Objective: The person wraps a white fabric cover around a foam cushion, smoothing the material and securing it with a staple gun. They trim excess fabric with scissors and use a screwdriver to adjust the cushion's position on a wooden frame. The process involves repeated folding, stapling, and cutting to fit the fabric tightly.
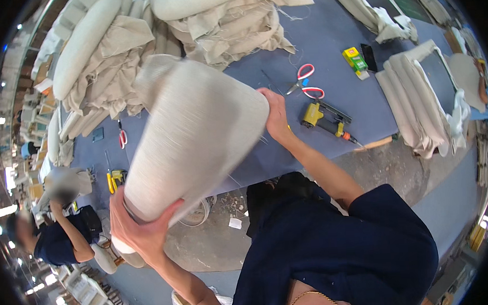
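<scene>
I hold a beige upholstered cushion (pixel 193 127) tilted above the workbench, its far end smeared by motion. My left hand (pixel 142 219) is closed round its lower left end, with the thumb over the fabric. At the right edge, my right hand (pixel 276 115) grips the cushion; its fingertips are partly hidden behind it. On the bench just right of that hand lie scissors (pixel 305 84) with red and white handles. A yellow and black staple gun (pixel 326 118), with an air fitting at its end, rests below them.
The grey-blue workbench (pixel 244 163) bears piles of beige fabric-covered pads (pixel 221 32) at its far side. More covered pads (pixel 409 99) stack at right, near a yellow-green box (pixel 355 61). Another yellow tool (pixel 117 178) lies left. A co-worker (pixel 63 234) is at lower left.
</scene>
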The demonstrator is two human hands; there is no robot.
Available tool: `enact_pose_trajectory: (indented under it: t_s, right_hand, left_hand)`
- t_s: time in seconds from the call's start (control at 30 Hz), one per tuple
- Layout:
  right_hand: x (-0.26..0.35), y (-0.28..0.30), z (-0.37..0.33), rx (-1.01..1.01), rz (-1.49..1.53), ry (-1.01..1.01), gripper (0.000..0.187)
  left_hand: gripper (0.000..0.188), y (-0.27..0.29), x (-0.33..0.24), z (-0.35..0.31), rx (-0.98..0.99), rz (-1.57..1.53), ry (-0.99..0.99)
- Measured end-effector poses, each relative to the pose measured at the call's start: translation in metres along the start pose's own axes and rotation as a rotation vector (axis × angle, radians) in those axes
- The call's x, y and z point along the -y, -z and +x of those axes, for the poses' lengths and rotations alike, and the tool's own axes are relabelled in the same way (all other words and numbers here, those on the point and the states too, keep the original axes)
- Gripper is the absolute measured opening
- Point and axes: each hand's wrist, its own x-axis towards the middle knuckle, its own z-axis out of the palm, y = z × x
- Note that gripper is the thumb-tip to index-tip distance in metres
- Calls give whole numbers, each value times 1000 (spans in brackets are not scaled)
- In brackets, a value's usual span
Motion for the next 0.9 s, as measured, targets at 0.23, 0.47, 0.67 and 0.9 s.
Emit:
enact_pose_trajectory:
  t_s: [0.23,0.47,0.67,0.9]
  right_hand:
    - [-80,129,36,503,-937,94,34]
    - [-189,229,86,827,-1783,247,73]
    - [-190,259,146,797,-1742,821,42]
    - [-45,276,24,235,-1370,229,23]
  left_hand:
    - [26,-125,42,-188,5,217,-395]
    - [48,-200,18,-335,367,10,-124]
    - [82,-252,11,-381,328,61,-35]
    - [102,-217,-68,-364,367,-389,106]
